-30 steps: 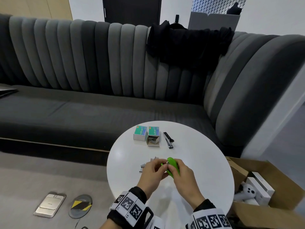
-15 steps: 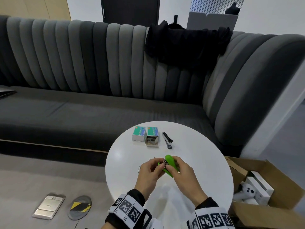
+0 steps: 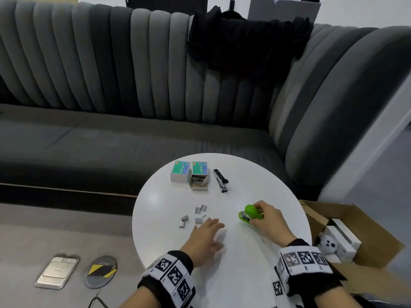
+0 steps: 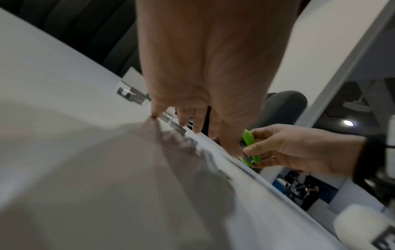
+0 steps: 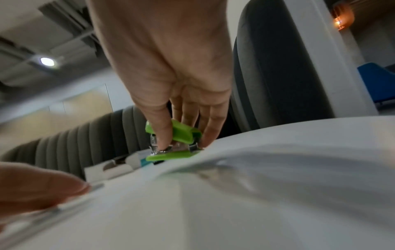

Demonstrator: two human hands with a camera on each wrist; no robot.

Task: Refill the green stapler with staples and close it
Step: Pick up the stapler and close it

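Note:
The small green stapler [image 3: 250, 214] sits on the white round table [image 3: 244, 187], its base on the tabletop. My right hand [image 3: 263, 215] grips it from the right, thumb and fingers pinching its sides [image 5: 173, 133]; in the left wrist view the green stapler [image 4: 249, 145] shows between those fingers. My left hand [image 3: 209, 227] hovers flat with straight fingers just right of several loose staple strips [image 3: 195, 215] lying at the table's middle. In the left wrist view the staple strips [image 4: 130, 93] lie beyond my fingertips [image 4: 181, 123]. It holds nothing.
Two green staple boxes [image 3: 190, 174], one open with strips inside, and a black stapler [image 3: 220, 180] lie at the table's far side. A grey sofa [image 3: 133, 107] wraps behind. An open cardboard box [image 3: 347, 236] stands on the floor to the right.
Both hands held the stapler together above the table's middle. Now my right hand has carried it to the right and set it down; my left hand has let go and moved left toward the loose strips.

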